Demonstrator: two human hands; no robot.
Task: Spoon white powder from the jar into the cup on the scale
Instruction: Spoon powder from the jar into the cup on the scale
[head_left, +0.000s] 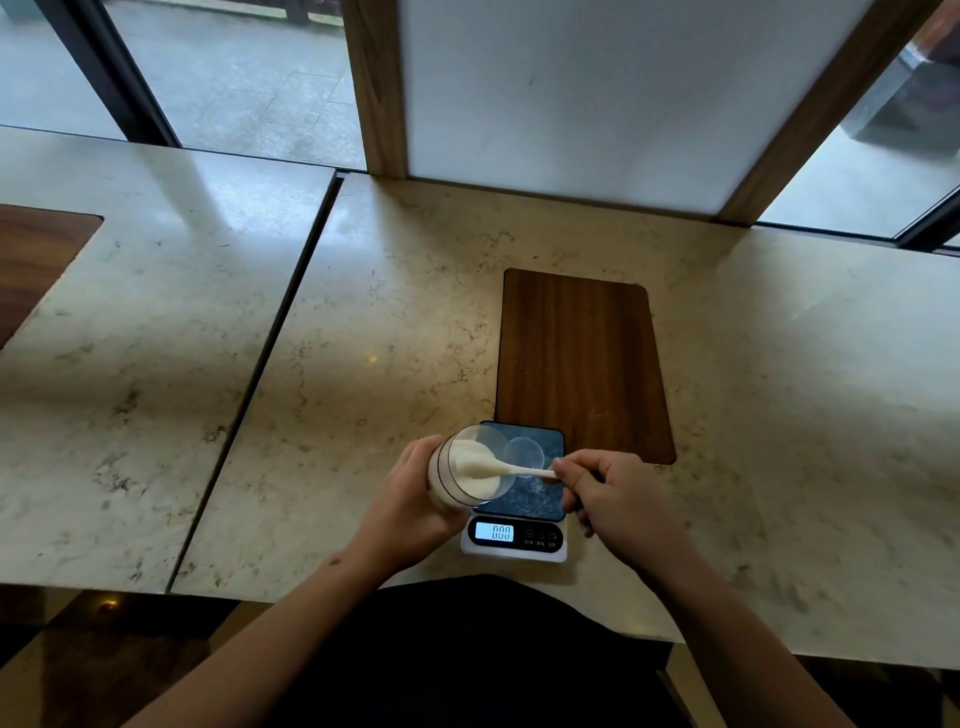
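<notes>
My left hand (410, 499) grips a clear jar (457, 470) of white powder, tilted on its side with its mouth facing right over the scale's left edge. My right hand (618, 493) pinches the handle of a white spoon (511, 470); its bowl sits inside the jar's mouth in the powder. A small clear cup (525, 453) stands on the dark glass platform of the scale (535, 504), just right of the jar's mouth and behind the spoon handle. The scale's display (501, 532) reads 0.00.
A dark wooden inlay (582, 364) lies in the marble counter (363, 338) right behind the scale. A seam splits the counter on the left, where another wooden inlay (31, 260) shows. A white panel with wooden posts (561, 93) rises at the back edge.
</notes>
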